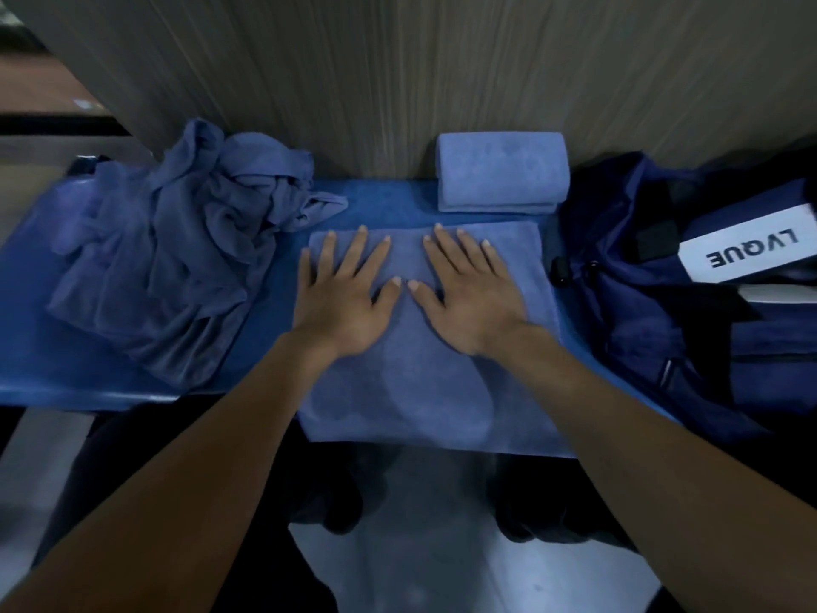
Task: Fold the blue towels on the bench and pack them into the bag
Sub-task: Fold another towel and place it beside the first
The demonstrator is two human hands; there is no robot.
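A blue towel [424, 391] lies flat across the middle of the blue bench [53, 347], its near edge hanging over the front. My left hand [345, 289] and my right hand [468, 289] press flat on its far half, fingers spread, thumbs almost touching. A folded blue towel [502, 170] sits behind, against the wall. A crumpled heap of blue towels [177, 258] lies on the left of the bench. A dark blue bag [663, 311] rests at the right end.
A white label reading LVQUE [747, 254] lies on the bag. A wood-grain wall [398, 81] rises right behind the bench. Below the front edge I see my dark shoes [530, 515] on a pale floor.
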